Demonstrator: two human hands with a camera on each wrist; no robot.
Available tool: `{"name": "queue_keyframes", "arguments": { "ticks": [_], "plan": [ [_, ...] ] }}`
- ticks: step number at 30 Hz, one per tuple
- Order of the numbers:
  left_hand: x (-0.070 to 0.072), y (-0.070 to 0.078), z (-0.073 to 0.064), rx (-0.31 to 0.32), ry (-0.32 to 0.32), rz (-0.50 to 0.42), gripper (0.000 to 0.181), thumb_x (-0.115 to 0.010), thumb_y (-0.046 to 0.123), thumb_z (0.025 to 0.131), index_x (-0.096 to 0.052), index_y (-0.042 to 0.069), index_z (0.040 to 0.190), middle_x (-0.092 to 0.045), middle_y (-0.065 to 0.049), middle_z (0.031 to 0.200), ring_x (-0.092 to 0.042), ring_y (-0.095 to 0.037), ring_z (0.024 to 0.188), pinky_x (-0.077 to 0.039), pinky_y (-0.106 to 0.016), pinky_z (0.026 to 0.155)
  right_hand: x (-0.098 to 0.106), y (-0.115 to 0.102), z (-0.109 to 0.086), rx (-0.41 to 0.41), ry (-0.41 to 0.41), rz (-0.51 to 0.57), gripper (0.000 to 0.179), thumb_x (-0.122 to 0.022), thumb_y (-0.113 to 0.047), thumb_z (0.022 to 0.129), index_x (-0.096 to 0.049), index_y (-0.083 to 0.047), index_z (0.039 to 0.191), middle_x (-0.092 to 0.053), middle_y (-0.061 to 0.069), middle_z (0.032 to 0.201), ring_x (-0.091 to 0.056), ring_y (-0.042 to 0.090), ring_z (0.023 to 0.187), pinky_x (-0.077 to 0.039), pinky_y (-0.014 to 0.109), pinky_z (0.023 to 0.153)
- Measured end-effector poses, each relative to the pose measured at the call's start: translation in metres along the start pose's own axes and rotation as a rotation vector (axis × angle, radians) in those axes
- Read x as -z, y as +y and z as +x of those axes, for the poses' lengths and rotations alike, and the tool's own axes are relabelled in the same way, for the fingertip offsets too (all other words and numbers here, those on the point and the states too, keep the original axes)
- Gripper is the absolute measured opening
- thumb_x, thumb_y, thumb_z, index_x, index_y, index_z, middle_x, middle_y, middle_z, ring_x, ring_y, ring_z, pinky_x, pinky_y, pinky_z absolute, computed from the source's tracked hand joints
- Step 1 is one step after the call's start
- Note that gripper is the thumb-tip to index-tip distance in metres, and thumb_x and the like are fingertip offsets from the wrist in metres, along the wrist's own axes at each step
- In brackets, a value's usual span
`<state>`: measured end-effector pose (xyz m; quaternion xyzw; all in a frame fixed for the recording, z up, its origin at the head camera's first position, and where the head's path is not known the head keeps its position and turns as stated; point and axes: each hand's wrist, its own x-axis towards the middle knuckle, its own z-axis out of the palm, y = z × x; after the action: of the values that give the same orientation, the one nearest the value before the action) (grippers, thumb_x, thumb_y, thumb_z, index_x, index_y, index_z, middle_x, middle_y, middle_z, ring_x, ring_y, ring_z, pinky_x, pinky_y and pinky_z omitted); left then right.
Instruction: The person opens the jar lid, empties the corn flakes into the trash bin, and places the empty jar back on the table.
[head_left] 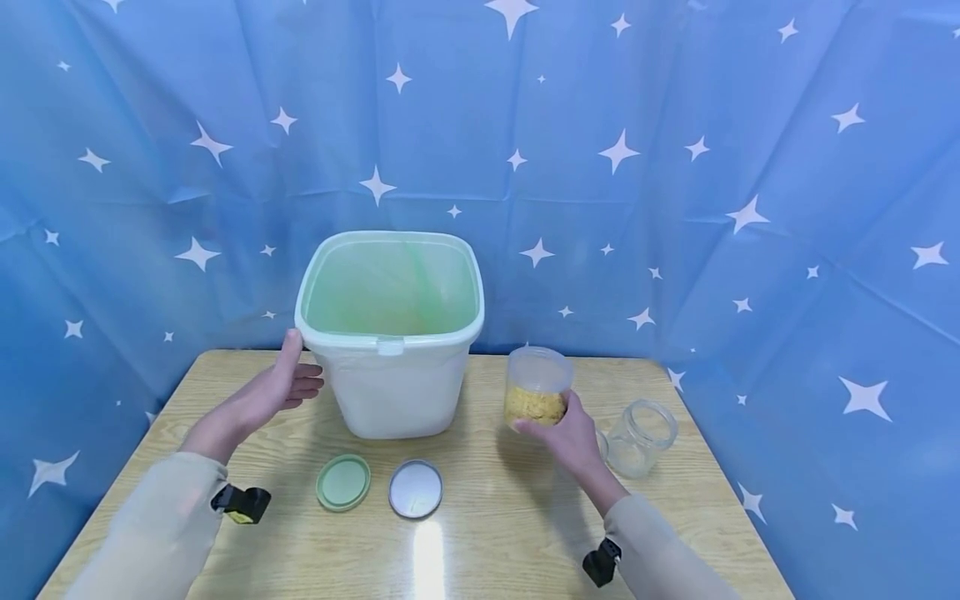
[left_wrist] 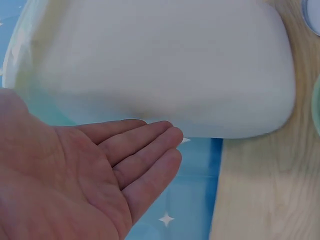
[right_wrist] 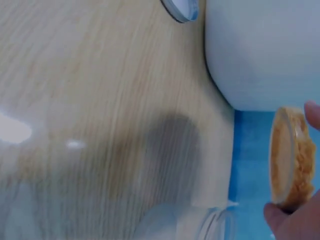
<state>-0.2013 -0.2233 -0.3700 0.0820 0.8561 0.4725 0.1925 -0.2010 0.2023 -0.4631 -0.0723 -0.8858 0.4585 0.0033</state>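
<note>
My right hand point(head_left: 566, 433) grips a clear jar point(head_left: 537, 367) low on its side. Yellow, flaky or crumbly contents point(head_left: 531, 406) fill its lower part, and I cannot tell what they are. In the right wrist view the jar's base point(right_wrist: 282, 155) shows, held above the table. My left hand point(head_left: 266, 396) is at the left side of a large white bin point(head_left: 393, 387), its fingers point(left_wrist: 145, 155) straight and together and the thumb up near the rim. Whether they touch the bin is unclear. The bin's top shows a pale green area within its rim.
A second clear jar point(head_left: 636, 442) is on the table just right of my right hand, its mouth toward the upper right. A green round lid point(head_left: 343, 483) and a whitish round lid point(head_left: 416, 490) lie before the bin. A blue star-patterned curtain point(head_left: 570, 167) hangs behind the table.
</note>
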Motion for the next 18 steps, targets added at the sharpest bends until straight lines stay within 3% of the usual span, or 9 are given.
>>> {"name": "queue_keyframes", "arguments": {
  "ticks": [3, 7, 10, 14, 18],
  "plan": [
    [-0.005, -0.011, 0.0, 0.007, -0.013, -0.002, 0.101, 0.01, 0.065, 0.095, -0.022, -0.015, 0.148, -0.032, -0.037, 0.149, -0.035, -0.05, 0.138, -0.031, -0.06, 0.114, 0.002, 0.005, -0.005, 0.053, -0.043, -0.019, 0.094, -0.083, -0.05, 0.072, -0.037, -0.013, 0.144, -0.054, 0.01, 0.136, -0.057, 0.027, 0.119, -0.051, 0.045, 0.093],
    [-0.015, -0.027, -0.001, 0.042, -0.019, 0.069, 0.083, -0.017, 0.057, 0.103, -0.028, -0.013, 0.147, -0.038, -0.035, 0.147, -0.039, -0.051, 0.135, -0.037, -0.061, 0.108, 0.002, 0.013, -0.01, 0.112, -0.089, -0.035, 0.094, -0.086, -0.05, 0.067, -0.041, -0.015, 0.142, -0.058, 0.008, 0.133, -0.058, 0.024, 0.118, -0.051, 0.044, 0.096],
    [-0.026, -0.037, 0.0, 0.062, -0.02, 0.146, 0.075, -0.036, 0.052, 0.103, -0.035, -0.01, 0.145, -0.043, -0.033, 0.145, -0.041, -0.051, 0.133, -0.042, -0.062, 0.102, 0.001, 0.015, -0.015, 0.141, -0.133, -0.04, 0.097, -0.088, -0.05, 0.065, -0.04, -0.015, 0.143, -0.058, 0.007, 0.133, -0.057, 0.022, 0.121, -0.048, 0.043, 0.101],
    [-0.042, -0.045, 0.003, 0.018, -0.067, 0.18, 0.067, -0.048, 0.048, 0.1, -0.048, -0.006, 0.139, -0.051, -0.028, 0.14, -0.047, -0.047, 0.13, -0.045, -0.059, 0.101, -0.003, 0.014, -0.021, 0.191, -0.208, -0.05, 0.105, -0.089, -0.049, 0.063, -0.037, -0.015, 0.147, -0.057, 0.005, 0.134, -0.056, 0.021, 0.123, -0.048, 0.043, 0.103],
    [-0.062, -0.044, 0.007, -0.054, -0.184, 0.1, 0.065, -0.057, 0.04, 0.097, -0.047, -0.01, 0.137, -0.052, -0.029, 0.138, -0.052, -0.043, 0.127, -0.045, -0.055, 0.103, -0.01, 0.013, -0.025, 0.264, -0.299, -0.041, 0.105, -0.091, -0.046, 0.061, -0.038, -0.017, 0.148, -0.059, -0.001, 0.13, -0.058, 0.017, 0.117, -0.05, 0.038, 0.097]
  ]
}}
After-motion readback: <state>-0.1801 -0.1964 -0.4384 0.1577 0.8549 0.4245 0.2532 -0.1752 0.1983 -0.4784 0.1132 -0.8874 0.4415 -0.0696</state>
